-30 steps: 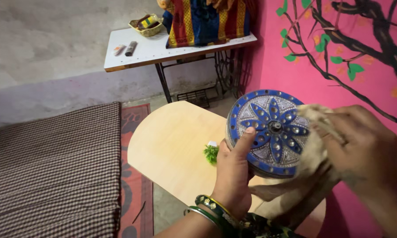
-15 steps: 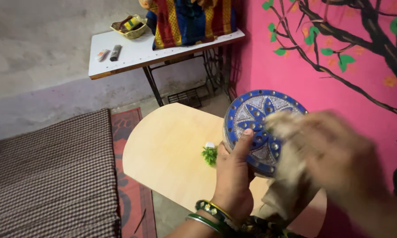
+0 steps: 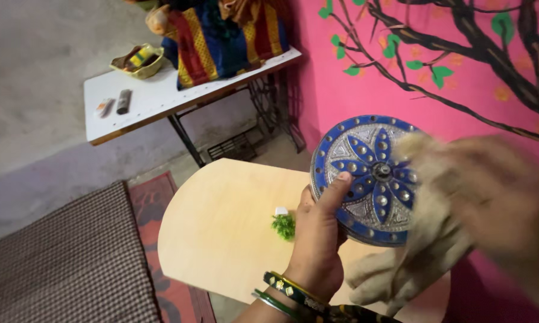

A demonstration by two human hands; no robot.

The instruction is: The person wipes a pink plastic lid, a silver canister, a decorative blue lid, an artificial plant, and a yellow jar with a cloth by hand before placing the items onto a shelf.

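The round box (image 3: 371, 179), blue with a silver flower pattern and little studs on its lid, is held tilted up in the air over the right end of the pale wooden surface (image 3: 221, 227). Left hand (image 3: 317, 251) has its fingers wrapped around the box's left edge, thumb pressed flat on the lid. Right hand (image 3: 497, 191) is blurry, fingers bunched on a beige cloth (image 3: 425, 251) pressed against the box's right side. A small green sprig (image 3: 284, 226) sits mid-surface. Farther off, a white table (image 3: 156, 96) carries a small basket (image 3: 136, 61).
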